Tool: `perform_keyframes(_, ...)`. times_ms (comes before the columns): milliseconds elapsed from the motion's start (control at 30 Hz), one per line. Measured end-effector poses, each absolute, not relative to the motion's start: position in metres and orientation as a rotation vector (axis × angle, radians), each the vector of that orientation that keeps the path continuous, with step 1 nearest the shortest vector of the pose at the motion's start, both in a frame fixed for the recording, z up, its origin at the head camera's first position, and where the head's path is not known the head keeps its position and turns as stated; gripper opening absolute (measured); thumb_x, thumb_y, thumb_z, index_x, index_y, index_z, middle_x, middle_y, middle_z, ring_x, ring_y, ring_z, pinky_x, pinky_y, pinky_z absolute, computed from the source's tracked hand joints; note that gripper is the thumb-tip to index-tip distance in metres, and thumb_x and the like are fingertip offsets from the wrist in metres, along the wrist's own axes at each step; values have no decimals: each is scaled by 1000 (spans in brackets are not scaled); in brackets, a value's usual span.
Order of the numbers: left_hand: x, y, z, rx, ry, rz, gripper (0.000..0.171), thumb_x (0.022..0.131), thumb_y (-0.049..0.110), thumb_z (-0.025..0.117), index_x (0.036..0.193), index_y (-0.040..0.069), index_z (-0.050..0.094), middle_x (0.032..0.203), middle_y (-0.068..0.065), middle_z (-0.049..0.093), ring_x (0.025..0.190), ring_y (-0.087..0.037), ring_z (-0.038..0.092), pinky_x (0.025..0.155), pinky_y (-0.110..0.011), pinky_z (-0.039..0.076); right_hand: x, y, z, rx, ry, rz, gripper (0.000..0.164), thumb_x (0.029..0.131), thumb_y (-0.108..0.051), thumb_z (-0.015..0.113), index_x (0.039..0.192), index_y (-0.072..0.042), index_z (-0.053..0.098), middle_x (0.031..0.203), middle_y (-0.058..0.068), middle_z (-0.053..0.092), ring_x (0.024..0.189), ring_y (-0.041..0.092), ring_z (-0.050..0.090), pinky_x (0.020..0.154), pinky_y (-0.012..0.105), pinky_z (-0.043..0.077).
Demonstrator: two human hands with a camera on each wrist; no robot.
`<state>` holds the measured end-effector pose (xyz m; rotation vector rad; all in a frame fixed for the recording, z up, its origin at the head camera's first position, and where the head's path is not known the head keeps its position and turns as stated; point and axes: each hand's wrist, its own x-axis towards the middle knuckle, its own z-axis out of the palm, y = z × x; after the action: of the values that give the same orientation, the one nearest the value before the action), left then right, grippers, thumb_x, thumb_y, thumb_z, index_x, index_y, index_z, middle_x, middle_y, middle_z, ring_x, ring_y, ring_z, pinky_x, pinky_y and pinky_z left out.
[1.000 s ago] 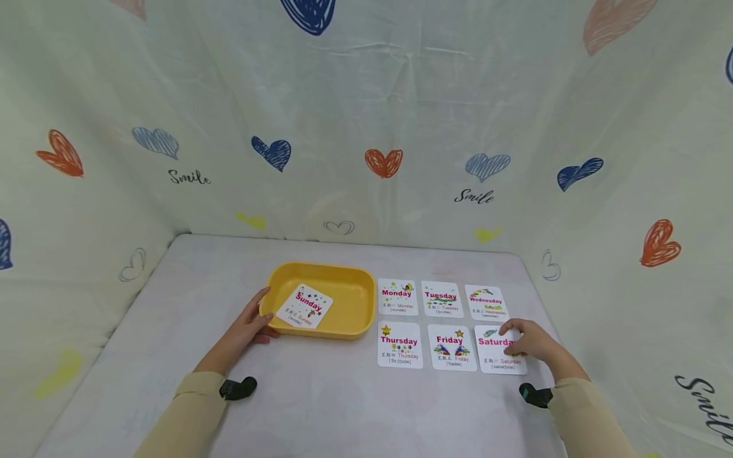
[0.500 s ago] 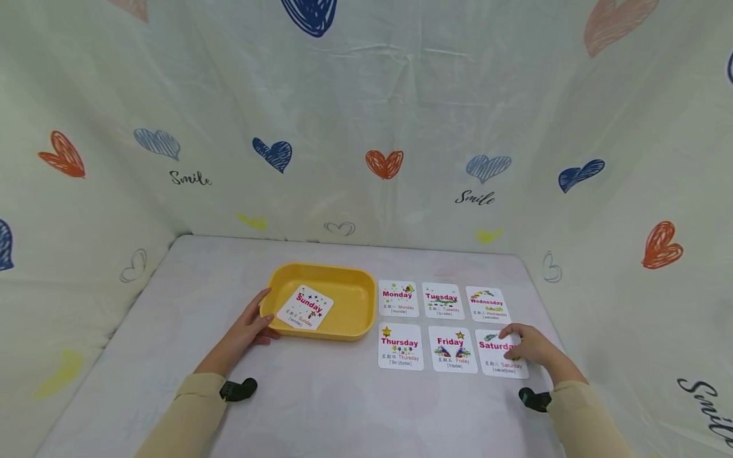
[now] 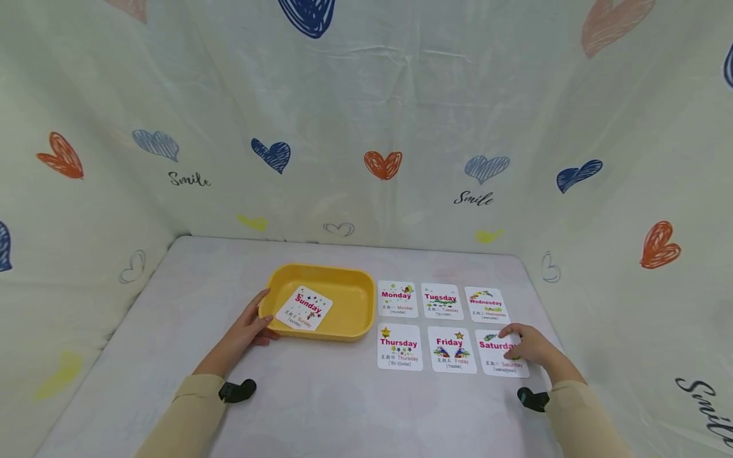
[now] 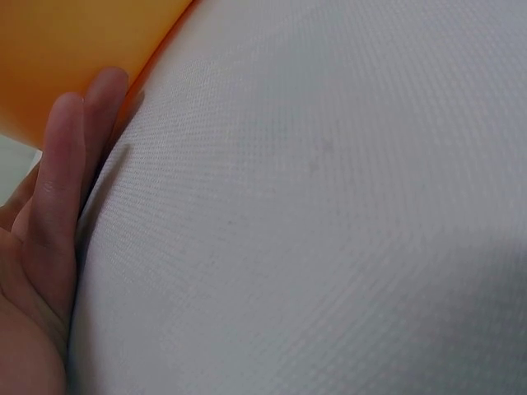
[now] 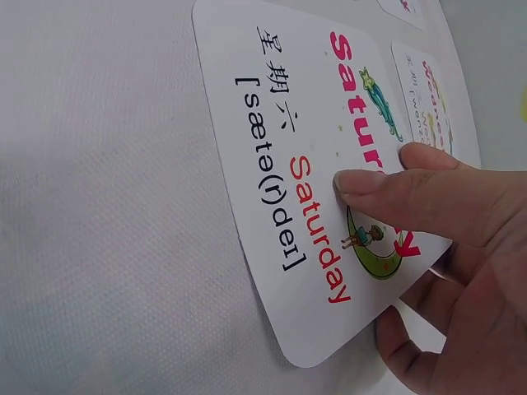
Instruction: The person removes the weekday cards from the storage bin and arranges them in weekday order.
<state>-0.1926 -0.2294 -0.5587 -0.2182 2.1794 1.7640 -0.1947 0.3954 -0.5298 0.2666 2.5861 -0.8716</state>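
My left hand point(image 3: 247, 329) holds the left end of a yellow plastic tray point(image 3: 349, 305), thumb over the rim and other fingers along the outside. In the left wrist view its fingers point(image 4: 62, 169) lie against the orange-looking tray wall point(image 4: 74, 49). Inside the tray a white Sunday card point(image 3: 305, 308) lies askew. On the right, my right hand point(image 3: 535, 346) pinches the Saturday card point(image 3: 497, 364). In the right wrist view the thumb point(image 5: 370, 183) presses on the printed face of the Saturday card point(image 5: 247, 164), while other fingers sit behind its edge, partly hidden.
Monday point(image 3: 397, 312), Tuesday point(image 3: 442, 310) and Wednesday point(image 3: 487, 312) cards form the back row. Thursday point(image 3: 399, 359) and Friday point(image 3: 452, 361) cards lie in front, left of Saturday. A heart-printed curtain point(image 3: 321, 114) surrounds the white table point(image 3: 343, 407).
The Saturday card has shifted slightly toward me and to the right under my right hand. My left hand and the tray stay in place.
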Motion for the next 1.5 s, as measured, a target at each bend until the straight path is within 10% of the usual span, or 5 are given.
perform_keyframes(700, -192, -230, -558, -220, 2165, 1780, 72, 99, 32, 56, 156, 41, 12, 148, -18, 34, 89, -27, 68, 76, -31, 54, -188, 392, -527, 324, 2630, -871, 43, 71, 4, 80, 108, 0, 59, 101, 23, 58, 79, 28, 59, 68, 40, 55)
perform_keyframes(1500, -191, -229, -559, -214, 2190, 1765, 72, 100, 31, 54, 157, 37, 10, 146, -20, 34, 87, -26, 68, 76, -30, 53, -175, 379, -531, 290, 2791, -823, 57, 77, -8, 80, 128, 1, 56, 126, 31, 42, 106, 46, 45, 90, 61, 42)
